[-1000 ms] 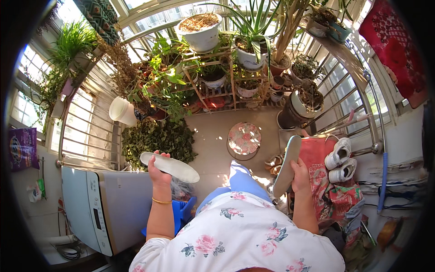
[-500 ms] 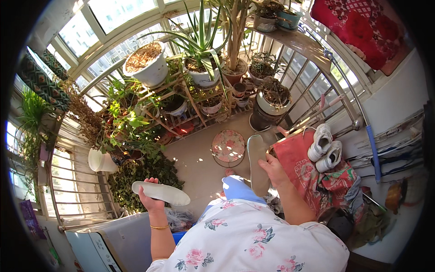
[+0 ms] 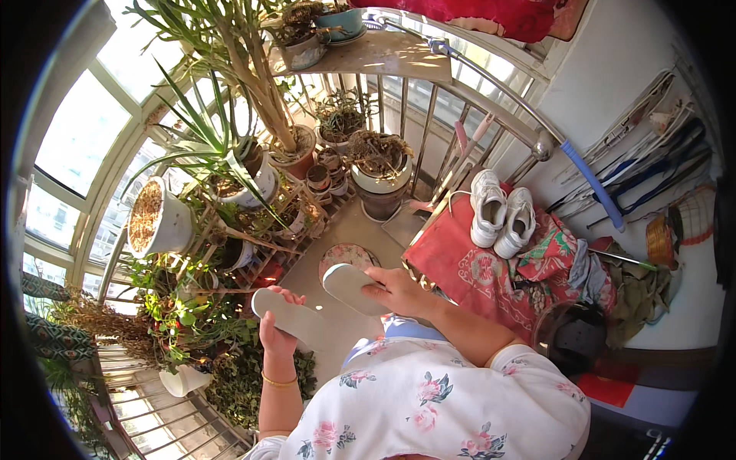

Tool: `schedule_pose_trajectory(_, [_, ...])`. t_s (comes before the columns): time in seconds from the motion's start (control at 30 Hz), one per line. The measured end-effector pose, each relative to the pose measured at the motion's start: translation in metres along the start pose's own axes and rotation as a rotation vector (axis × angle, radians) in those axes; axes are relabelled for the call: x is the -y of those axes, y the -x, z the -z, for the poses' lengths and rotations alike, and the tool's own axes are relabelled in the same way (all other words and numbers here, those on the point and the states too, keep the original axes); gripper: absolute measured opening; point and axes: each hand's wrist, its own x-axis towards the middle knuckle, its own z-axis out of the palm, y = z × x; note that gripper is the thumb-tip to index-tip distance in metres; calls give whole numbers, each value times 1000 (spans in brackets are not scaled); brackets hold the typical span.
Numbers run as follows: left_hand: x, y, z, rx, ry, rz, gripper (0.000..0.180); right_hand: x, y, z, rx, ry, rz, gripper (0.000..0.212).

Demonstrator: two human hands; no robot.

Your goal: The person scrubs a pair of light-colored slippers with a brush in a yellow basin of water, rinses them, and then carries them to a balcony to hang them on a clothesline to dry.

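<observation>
My left hand [image 3: 277, 328] grips a pale shoe insole [image 3: 295, 316] by its edge, thumb on the near side and fingers behind. My right hand [image 3: 402, 291] pinches a second insole [image 3: 349, 287], pale with a bluish rim at its rounded end. The two insoles are held close to each other in front of my body, their rounded ends pointing up and to the left. To the right, a pair of white sneakers [image 3: 502, 215] rests on a red cloth [image 3: 452, 253], beyond the reach of my right hand's fingers.
A round flowered stool [image 3: 349, 257] stands on the floor ahead. Potted plants crowd the left and far side, among them a white pot [image 3: 161, 222] and a spiky aloe [image 3: 218, 149]. Metal railings [image 3: 406, 115] run along the windows. Hangers [image 3: 644, 161] hang on the right wall.
My view has turned to the right. My hands have come closer together, bringing the insoles nearly side by side, and the right insole has tipped from upright to slanting left.
</observation>
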Motion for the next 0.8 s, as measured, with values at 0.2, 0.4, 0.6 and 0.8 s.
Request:
schedule_pose_trajectory(0.2, [17, -41, -43, -79, -404, 27, 41, 13, -35, 10, 37, -2, 21, 21])
schedule_pose_trajectory(0.4, [10, -68, -78, 19, -239, -119, 48, 37, -81, 22, -69, -110, 161, 14])
schedule_pose_trajectory(0.6, [-7, -110, -88, 92, -460, -272, 45, 40, -122, 23, -106, -184, 242, 15])
schedule_pose_trajectory(0.8, [-36, -186, -95, 176, -701, -547, 46, 59, -193, 43, -181, -60, 345, 17])
